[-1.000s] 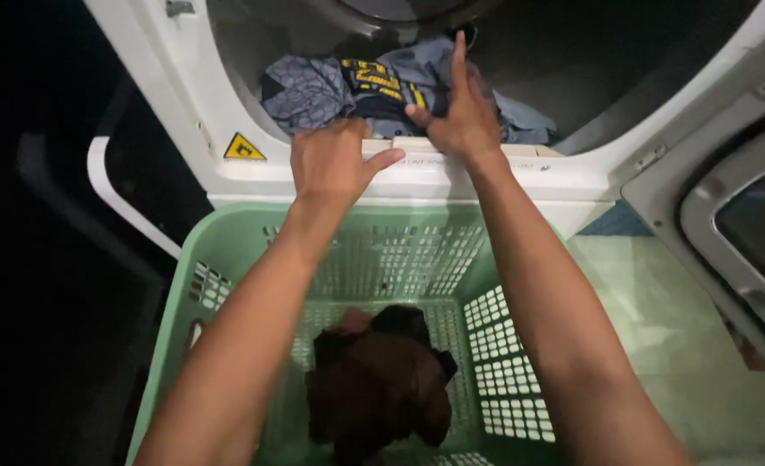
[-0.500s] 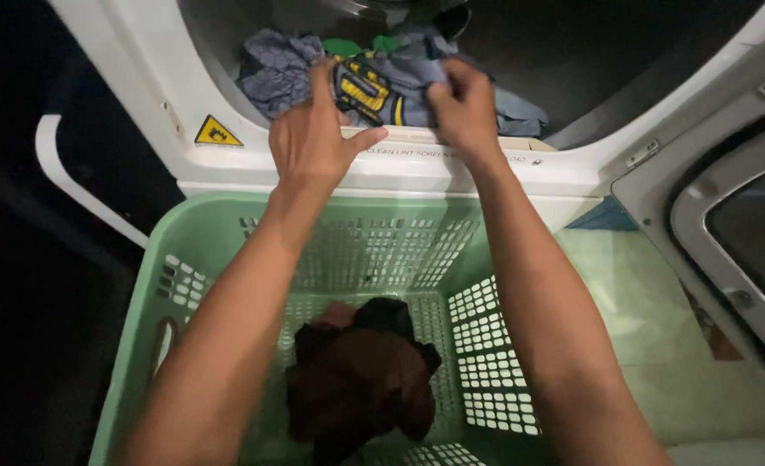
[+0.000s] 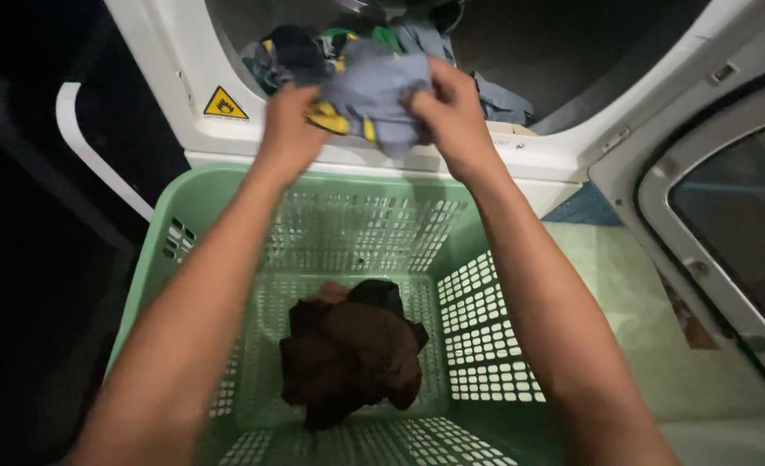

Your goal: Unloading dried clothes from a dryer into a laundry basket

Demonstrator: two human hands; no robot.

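- The grey-blue garment [image 3: 374, 99] with yellow markings is bunched and lifted at the mouth of the machine, above the front lip of the opening, held between both hands.
- The left hand [image 3: 292, 121] grips the garment's left side, fingers curled closed around the cloth near a yellow patch.
- The right hand [image 3: 452, 116] grips the garment's right side, fingers folded over the fabric, knuckles toward the camera.
- Both forearms reach from the near edge of the view, over the basket, to the far opening.
- Further clothes [image 3: 296, 52] in blue, dark and green lie inside the drum [image 3: 572, 43] behind the held garment; a blue piece [image 3: 503, 99] trails over the lip to the right of the right hand.
- The white machine front [image 3: 227, 147] carries a yellow triangular warning sticker [image 3: 224, 104] left of the left hand.
- The machine's door [image 3: 719, 224] stands open at the right, its dark glass panel facing the view.
- A pale green slotted laundry basket [image 3: 184, 224] sits directly below the opening, touching or just beside the machine front; which cannot be told.
- A dark brown garment [image 3: 348, 354] lies crumpled on the basket floor, between the two forearms.
- A pale green floor [image 3: 659, 345] shows to the right of the basket.
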